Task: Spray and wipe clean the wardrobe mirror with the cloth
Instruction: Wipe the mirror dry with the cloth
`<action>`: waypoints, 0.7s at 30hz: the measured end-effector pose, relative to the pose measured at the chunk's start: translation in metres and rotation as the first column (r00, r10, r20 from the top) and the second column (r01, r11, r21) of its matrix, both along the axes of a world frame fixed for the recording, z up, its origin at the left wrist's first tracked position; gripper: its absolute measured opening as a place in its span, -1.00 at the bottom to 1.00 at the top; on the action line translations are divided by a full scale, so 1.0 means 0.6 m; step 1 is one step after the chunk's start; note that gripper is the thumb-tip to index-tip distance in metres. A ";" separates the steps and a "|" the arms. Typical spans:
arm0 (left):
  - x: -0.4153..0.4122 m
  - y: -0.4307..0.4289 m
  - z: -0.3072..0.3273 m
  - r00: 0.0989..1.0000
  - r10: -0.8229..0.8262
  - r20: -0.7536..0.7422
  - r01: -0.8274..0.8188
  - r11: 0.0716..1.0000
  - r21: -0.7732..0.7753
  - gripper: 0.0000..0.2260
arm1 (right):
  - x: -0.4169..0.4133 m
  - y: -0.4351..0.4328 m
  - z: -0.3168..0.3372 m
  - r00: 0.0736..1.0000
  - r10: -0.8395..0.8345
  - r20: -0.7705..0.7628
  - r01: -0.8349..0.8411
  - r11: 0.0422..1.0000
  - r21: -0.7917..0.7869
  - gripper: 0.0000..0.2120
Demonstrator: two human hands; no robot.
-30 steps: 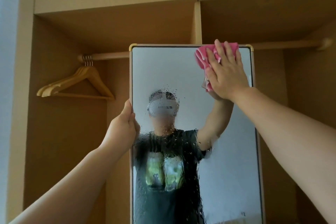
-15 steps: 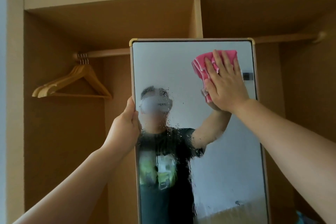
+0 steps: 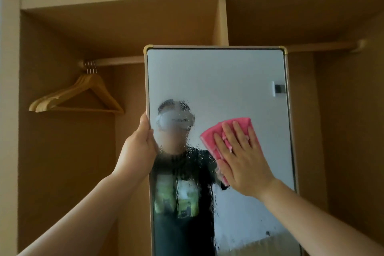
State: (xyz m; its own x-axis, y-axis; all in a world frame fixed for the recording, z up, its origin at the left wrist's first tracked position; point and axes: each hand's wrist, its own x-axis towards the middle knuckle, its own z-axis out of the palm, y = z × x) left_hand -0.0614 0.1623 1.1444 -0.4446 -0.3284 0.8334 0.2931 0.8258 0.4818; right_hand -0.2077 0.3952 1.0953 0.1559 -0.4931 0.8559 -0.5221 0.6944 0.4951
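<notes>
A tall wardrobe mirror (image 3: 216, 81) with a thin gold frame stands in front of me. Spray droplets cover its left and lower middle; the upper and right glass looks wiped. My right hand (image 3: 243, 158) lies flat with straight fingers on a folded pink cloth (image 3: 212, 139), pressing it against the glass at mid-height, right of centre. My left hand (image 3: 141, 145) grips the mirror's left frame edge, thumb on the front and fingers behind it. No spray bottle is in view.
The mirror stands before an open wooden wardrobe. Wooden hangers (image 3: 81, 97) hang from a rail (image 3: 116, 61) at the left. A vertical divider (image 3: 221, 25) rises behind the mirror's top, and the rail continues at the right (image 3: 324, 47).
My right hand has slid the pink cloth down the glass from the top right corner to mid-height. My left hand keeps its grip on the frame edge.
</notes>
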 end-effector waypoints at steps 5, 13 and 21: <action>-0.001 0.002 -0.001 1.000 0.020 -0.008 -0.020 1.000 -0.014 -0.64 | 0.005 0.001 0.001 1.000 -0.002 0.008 0.002 1.000 0.013 -0.42; 0.003 0.015 0.000 1.000 0.015 -0.028 -0.014 0.999 0.037 -0.64 | 0.002 0.005 0.010 1.000 -0.002 0.004 0.002 0.999 0.038 -0.42; 0.003 0.023 0.003 0.996 0.071 -0.054 -0.073 0.997 -0.033 -0.63 | -0.003 0.007 0.048 1.000 0.000 -0.012 0.001 0.996 0.084 -0.44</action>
